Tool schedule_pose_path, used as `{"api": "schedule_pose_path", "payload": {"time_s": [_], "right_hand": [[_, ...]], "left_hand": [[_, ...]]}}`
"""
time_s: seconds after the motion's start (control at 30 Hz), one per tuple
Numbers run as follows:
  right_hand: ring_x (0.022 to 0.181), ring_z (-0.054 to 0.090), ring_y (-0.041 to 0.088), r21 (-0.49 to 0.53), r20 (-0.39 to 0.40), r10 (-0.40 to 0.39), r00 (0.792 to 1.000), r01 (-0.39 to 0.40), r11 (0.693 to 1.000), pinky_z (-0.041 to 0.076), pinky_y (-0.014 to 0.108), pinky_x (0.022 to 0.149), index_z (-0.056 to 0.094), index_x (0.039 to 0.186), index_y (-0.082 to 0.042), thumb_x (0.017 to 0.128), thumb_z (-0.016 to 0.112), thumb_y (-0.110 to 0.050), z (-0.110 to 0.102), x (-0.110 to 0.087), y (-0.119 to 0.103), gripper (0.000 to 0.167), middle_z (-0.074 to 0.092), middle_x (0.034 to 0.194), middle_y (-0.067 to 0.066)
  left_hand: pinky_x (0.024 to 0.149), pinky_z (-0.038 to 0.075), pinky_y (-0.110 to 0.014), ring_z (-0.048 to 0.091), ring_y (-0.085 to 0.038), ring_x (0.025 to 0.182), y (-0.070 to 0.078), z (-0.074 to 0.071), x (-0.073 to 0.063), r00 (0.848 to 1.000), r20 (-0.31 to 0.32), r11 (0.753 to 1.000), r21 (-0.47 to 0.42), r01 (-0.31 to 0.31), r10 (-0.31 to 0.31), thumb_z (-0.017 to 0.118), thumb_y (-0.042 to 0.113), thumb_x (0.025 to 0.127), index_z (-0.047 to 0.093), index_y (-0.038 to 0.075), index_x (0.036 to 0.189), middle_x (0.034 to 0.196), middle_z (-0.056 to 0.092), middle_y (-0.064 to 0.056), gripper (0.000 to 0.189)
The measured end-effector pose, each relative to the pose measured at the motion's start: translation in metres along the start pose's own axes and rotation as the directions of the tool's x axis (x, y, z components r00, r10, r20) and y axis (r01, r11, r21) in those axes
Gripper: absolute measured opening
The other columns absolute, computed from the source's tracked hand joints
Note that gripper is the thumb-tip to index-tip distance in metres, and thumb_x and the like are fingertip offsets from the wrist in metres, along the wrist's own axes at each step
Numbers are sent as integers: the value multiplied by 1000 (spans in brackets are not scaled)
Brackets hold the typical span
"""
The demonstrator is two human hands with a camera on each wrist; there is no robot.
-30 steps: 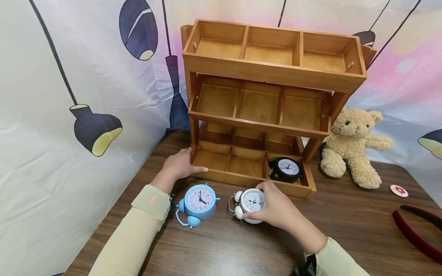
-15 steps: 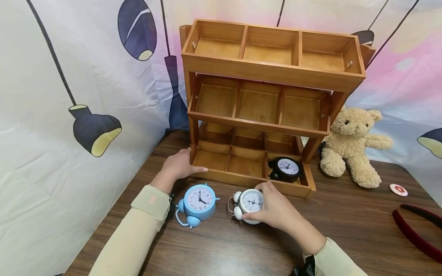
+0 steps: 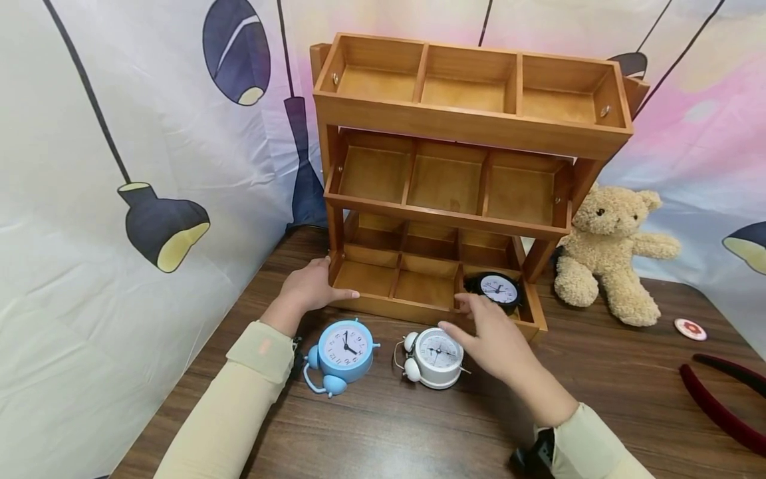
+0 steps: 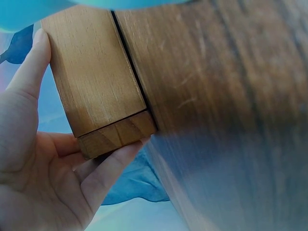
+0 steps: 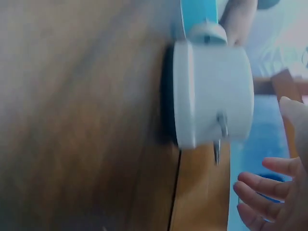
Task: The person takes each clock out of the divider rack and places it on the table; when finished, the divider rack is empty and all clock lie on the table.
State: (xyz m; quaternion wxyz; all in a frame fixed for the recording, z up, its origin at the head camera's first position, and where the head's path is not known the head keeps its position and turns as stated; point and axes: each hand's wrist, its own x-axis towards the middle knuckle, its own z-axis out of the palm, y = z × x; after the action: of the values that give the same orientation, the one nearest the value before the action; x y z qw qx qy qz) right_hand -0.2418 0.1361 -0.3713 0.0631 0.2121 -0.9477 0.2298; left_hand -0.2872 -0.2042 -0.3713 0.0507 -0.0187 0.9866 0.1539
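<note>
My left hand [image 3: 311,287] holds the lower left corner of a three-tier wooden shelf [image 3: 473,123], thumb along the front board. Seen from the left wrist, thumb and fingers sit on either side of the board's end [image 4: 96,72]. My right hand [image 3: 497,336] hovers with spread fingers just beyond a white twin-bell alarm clock [image 3: 439,359], holding nothing. In the right wrist view the fingers [image 5: 260,192] are apart from the white clock's side [image 5: 216,91]. A light blue alarm clock [image 3: 346,352] lies face up left of it. A black alarm clock [image 3: 499,291] sits in the shelf's bottom right compartment, partly behind my right fingers.
A teddy bear [image 3: 613,253] sits against the backdrop right of the shelf. Further right on the wooden table [image 3: 383,439] lie a round white-and-red disc [image 3: 691,330] and a dark red curved object [image 3: 721,412], cut off by the view's edge.
My right hand has let go of the white alarm clock and moved up and to the right, toward the black clock. The white clock stays put, and the left hand keeps its place.
</note>
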Motion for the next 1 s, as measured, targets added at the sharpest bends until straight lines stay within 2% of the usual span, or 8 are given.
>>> {"api": "schedule_pose_path", "payload": {"time_s": [0.13, 0.33, 0.5, 0.7, 1.0], "right_hand": [[130, 45, 46, -37, -20, 34, 999, -35, 999, 37, 63, 103, 41, 150, -6, 94, 55, -62, -8, 14, 19, 81, 49, 142, 25], [130, 38, 55, -101, -18, 121, 993, -122, 987, 30, 69, 103, 29, 153, 5, 96, 57, -54, -16, 32, 47, 87, 38, 146, 36], [133, 34, 56, -136, 10, 165, 986, -162, 977, 28, 68, 106, 24, 151, 12, 96, 58, -51, -18, 40, 61, 90, 32, 148, 38], [134, 33, 55, -168, 34, 196, 980, -187, 968, 23, 69, 107, 25, 150, 13, 95, 60, -52, -18, 47, 72, 93, 33, 147, 38], [133, 35, 54, -188, 47, 215, 975, -203, 961, 25, 70, 105, 29, 147, 16, 91, 62, -58, -15, 54, 79, 98, 35, 147, 37]], "left_hand": [[106, 39, -55, 42, -45, 135, 0, 0, 0, 1000, 2, 1000, 5, 0, 0, 67, 69, 81, 25, -9, 153, 155, 31, -28, 114], [106, 39, -56, 42, -45, 134, 0, -1, -2, 1000, 5, 1000, 3, -1, 1, 66, 70, 81, 24, -9, 153, 156, 30, -28, 114], [106, 39, -56, 42, -46, 134, 0, 0, -1, 1000, 1, 1000, 5, -4, 4, 66, 70, 81, 24, -9, 153, 155, 30, -28, 114], [106, 39, -56, 42, -46, 135, 0, -1, -2, 1000, -2, 1000, 3, -5, 5, 67, 69, 82, 24, -9, 153, 155, 30, -28, 113], [106, 39, -55, 42, -45, 135, 1, -2, -2, 1000, 4, 1000, 9, -4, 4, 66, 70, 81, 24, -9, 153, 155, 30, -28, 114]]}}
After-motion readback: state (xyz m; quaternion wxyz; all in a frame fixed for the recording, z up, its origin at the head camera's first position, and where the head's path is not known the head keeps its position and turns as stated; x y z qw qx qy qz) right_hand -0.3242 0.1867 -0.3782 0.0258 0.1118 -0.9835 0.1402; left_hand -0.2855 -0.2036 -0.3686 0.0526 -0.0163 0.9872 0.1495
